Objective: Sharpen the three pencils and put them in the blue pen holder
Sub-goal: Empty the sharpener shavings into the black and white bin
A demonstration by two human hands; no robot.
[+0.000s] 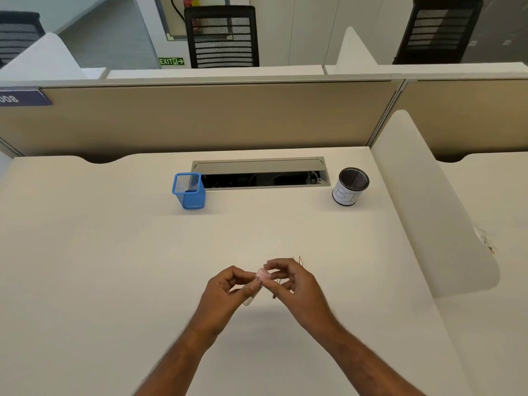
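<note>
My left hand (228,290) pinches a pale pencil (248,301) that slants down and left from a small pink sharpener (263,274). The fingertips of my right hand (294,284) are closed on that sharpener, just above the desk's front middle. Two more pencils (299,260) lie on the desk behind my right hand, with only their tips showing past the fingers. The blue mesh pen holder (188,191) stands upright and empty at the back of the desk, left of centre, far from both hands.
A round black mesh cup (350,187) wrapped in white paper stands at the back right. Between the two holders is an open cable slot (260,174). A white side divider (428,210) borders the desk on the right, and a beige partition (200,118) closes the back.
</note>
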